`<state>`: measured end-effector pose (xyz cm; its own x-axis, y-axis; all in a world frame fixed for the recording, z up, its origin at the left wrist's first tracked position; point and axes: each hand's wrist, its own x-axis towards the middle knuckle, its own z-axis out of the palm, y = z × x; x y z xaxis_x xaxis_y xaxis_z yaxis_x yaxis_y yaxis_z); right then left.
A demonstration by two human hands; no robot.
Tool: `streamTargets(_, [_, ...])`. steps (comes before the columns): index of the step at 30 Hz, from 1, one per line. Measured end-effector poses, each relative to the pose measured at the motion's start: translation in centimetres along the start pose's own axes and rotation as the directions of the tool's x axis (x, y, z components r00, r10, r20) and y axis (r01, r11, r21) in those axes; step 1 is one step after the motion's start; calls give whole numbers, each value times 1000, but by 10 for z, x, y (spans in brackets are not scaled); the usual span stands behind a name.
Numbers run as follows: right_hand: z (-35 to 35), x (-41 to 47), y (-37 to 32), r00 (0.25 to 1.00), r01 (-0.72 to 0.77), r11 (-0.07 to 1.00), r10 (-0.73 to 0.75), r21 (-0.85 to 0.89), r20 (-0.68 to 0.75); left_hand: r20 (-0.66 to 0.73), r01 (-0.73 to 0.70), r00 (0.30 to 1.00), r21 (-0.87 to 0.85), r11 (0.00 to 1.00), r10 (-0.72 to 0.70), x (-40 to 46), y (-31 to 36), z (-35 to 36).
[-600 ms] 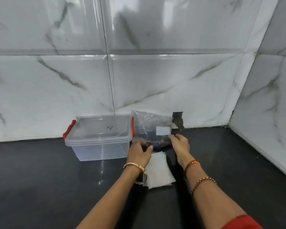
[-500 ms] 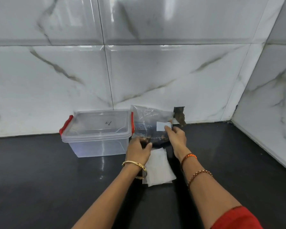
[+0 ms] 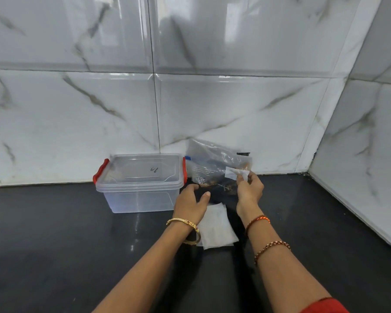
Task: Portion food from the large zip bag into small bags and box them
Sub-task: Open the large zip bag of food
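Right of the clear lidded plastic box with red clips [image 3: 140,181], leaning on the marble wall tiles: the large clear zip bag of dark food [image 3: 215,168]. Right hand [image 3: 250,188] now raised from that bag's lower edge to its right side, pinching it by the white label (up near the top corner). Left hand [image 3: 191,204] just off the bag's base, fingers loosely spread, holding nothing. In front of the bag, flat on the black worktop [image 3: 54,233]: a small stack of empty clear bags [image 3: 215,227]. Probably opening next; no portion made yet, box lid on.
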<state>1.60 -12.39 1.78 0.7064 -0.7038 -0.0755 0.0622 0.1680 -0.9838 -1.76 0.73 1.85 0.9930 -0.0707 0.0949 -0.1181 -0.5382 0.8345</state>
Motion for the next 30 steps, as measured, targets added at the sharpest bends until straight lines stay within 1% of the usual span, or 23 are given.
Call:
streamTargets(3, [-13,-18,-19,997,78,995,-79,59,15,-9,-27,1000,-93,995,26,-15,10,-15])
streamTargets(5, [-21,-30,-33,989,130,988,-135,82,58,-59,-37,998,-178,983,27,-26,20,-29])
streamTargets(7, [-27,-46,-48,978,176,979,-186,103,97,-131,-20,991,-276,961,-17,-33,30,-47])
streamTargets(8, [-29,-53,-54,972,195,975,-207,110,111,-164,6,984,-332,943,-64,-31,33,-57])
streamTargets(10, [-29,-70,-66,962,212,966,-233,151,141,-191,60,967,-471,880,-169,-29,38,-80])
streamTargets(12, [-24,-89,-70,959,189,959,-227,213,172,-143,112,958,-606,787,-247,-31,38,-101])
streamTargets(14, [-16,-107,-66,956,148,959,-202,242,215,-86,135,960,-690,711,-265,-37,32,-123])
streamTargets(17, [2,-144,-49,919,141,974,-194,175,342,-80,117,960,-754,647,-268,-51,13,-162])
streamTargets(20, [15,-176,-27,879,113,989,-144,96,455,6,156,958,-848,506,-286,-54,-13,-196])
streamTargets(21, [18,-183,-18,872,91,993,-113,70,477,17,153,964,-852,501,-266,-56,-17,-206])
streamTargets(22, [21,-190,-7,867,80,996,-87,35,491,26,150,970,-842,519,-240,-61,-22,-217])
streamTargets(23, [24,-196,3,867,77,997,-71,7,493,9,136,974,-818,559,-224,-67,-22,-225])
streamTargets(25, [29,-206,20,880,67,997,-37,-46,473,-101,47,977,-757,652,-188,-74,-25,-236])
streamTargets(27, [32,-216,29,896,25,998,0,-51,445,-210,-53,968,-705,707,-138,-78,-29,-242])
streamTargets(29, [33,-223,30,888,-33,999,42,-27,458,-269,-134,961,-649,749,-61,-79,-36,-247])
streamTargets(30, [36,-225,26,872,-53,998,54,-15,487,-270,-167,963,-621,766,-9,-81,-38,-250])
